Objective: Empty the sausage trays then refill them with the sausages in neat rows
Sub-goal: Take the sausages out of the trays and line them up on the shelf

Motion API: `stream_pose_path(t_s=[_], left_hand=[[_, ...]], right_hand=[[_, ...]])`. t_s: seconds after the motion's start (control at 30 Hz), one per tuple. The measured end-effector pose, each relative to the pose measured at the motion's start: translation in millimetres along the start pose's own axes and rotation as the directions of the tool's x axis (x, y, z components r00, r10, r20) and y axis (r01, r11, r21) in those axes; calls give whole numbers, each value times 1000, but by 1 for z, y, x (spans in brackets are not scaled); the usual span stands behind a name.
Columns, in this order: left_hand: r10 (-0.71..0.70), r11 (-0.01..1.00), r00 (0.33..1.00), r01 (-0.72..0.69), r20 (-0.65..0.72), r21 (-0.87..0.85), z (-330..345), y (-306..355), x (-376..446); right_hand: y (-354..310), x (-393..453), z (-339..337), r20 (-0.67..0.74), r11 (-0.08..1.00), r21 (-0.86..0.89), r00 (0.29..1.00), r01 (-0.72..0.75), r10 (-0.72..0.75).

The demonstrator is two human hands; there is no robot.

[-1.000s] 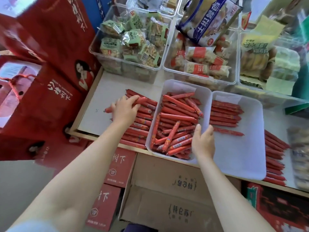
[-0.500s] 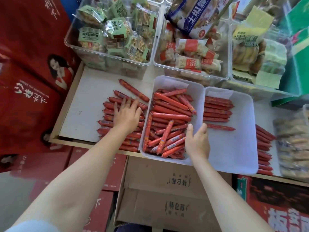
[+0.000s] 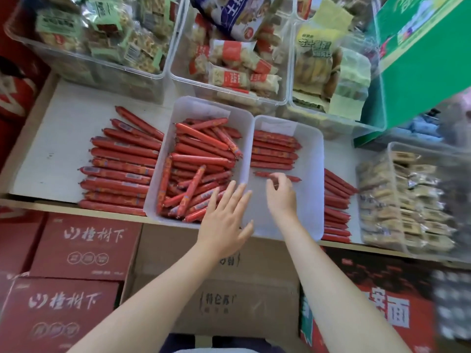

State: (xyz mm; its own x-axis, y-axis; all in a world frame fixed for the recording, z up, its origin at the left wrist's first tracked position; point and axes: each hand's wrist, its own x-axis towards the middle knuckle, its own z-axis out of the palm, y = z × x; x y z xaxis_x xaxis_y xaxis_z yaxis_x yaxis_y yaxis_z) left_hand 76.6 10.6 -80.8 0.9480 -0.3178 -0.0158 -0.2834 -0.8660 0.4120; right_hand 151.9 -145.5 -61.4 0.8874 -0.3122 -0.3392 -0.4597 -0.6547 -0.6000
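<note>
Two white trays stand side by side on the shelf. The left tray (image 3: 163,174) holds a jumbled heap of red sausages (image 3: 201,161). The right tray (image 3: 309,200) has a neat row of sausages (image 3: 274,152) at its far end and one single sausage (image 3: 260,174) lying below that row. My left hand (image 3: 225,215) hovers with straight, spread fingers over the near right corner of the left tray. My right hand (image 3: 281,193) is inside the right tray, fingers curled at the single sausage. Whether it grips the sausage I cannot tell.
Loose sausages lie in a row on the shelf (image 3: 63,138) left of the trays (image 3: 119,166) and in another row to the right (image 3: 336,205). Clear bins of wrapped snacks (image 3: 229,72) stand behind. A bin of snack packs (image 3: 407,200) sits at the right. Cartons (image 3: 216,289) are stacked below the shelf edge.
My left hand left the sausages on the shelf and moved right to the left tray's near corner. My right hand moved from the tray divider into the right tray.
</note>
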Motion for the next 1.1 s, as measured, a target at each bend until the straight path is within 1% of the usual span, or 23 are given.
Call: stream_pose_path(t_s=[0.07,0.13,0.17,0.23,0.3,0.33,0.37,0.4,0.43,0.47,0.5,0.53,0.6,0.7,0.77,0.83,0.87,0.9,0.93,1.0,1.03,1.07,1.1], left_hand=[[-9,996,998,3,68,87,9,9,4],[-33,989,995,19,93,146,14,10,6],[-39,987,995,24,89,161,14,9,6],[-43,985,995,28,86,171,14,10,6],[-56,984,995,41,87,172,11,13,6],[-62,984,994,47,85,171,9,14,6],[-65,984,995,50,81,174,7,15,6],[-67,983,995,52,77,176,6,14,6],[-69,983,995,56,72,173,5,13,6],[-75,984,995,64,67,165,5,15,6],[-89,984,994,79,59,158,6,19,7],[-113,983,992,103,53,154,7,28,10],[-189,973,981,181,39,142,15,53,19],[-312,943,949,304,41,134,29,81,27],[-337,932,941,331,18,146,35,84,28],[-332,931,943,327,4,160,36,83,27],[-330,932,944,326,-2,159,37,84,27],[-331,931,944,328,-7,159,37,85,28],[-334,930,942,331,-11,162,37,86,28],[-339,927,941,335,-9,169,37,87,29],[-341,926,940,336,-2,172,37,87,29],[-342,926,940,336,5,174,36,87,28],[-342,926,940,335,7,173,35,86,28]], right_hand=[[19,21,-15,-22,971,-215,993,106,-113],[29,39,-18,21,910,-358,976,211,-219],[30,46,-17,66,875,-420,970,240,-234],[33,50,-11,164,782,-562,963,269,-213],[35,49,-3,212,696,-659,959,284,-190],[35,47,0,228,683,-670,956,292,-185],[37,44,1,245,713,-635,953,296,-178],[37,40,2,258,797,-528,949,294,-179],[37,36,-1,266,891,-358,945,279,-190],[34,31,-9,249,951,-175,946,256,-209],[30,25,-20,201,971,-31,953,237,-226],[26,20,-34,141,972,62,962,228,-235],[24,13,-66,31,961,131,968,242,-248],[42,18,-109,-172,947,58,937,317,-303],[65,29,-127,-271,934,-77,894,349,-357],[90,44,-137,-325,911,-287,865,295,-382],[101,51,-140,-332,898,-364,866,248,-374],[112,58,-142,-308,886,-410,882,216,-357],[123,65,-141,-240,875,-440,913,202,-331],[144,72,-133,-5,843,-491,967,219,-254],[152,72,-128,105,833,-504,973,229,-204],[157,71,-125,172,833,-504,972,227,-160],[159,70,-124,192,838,-502,972,216,-136]])
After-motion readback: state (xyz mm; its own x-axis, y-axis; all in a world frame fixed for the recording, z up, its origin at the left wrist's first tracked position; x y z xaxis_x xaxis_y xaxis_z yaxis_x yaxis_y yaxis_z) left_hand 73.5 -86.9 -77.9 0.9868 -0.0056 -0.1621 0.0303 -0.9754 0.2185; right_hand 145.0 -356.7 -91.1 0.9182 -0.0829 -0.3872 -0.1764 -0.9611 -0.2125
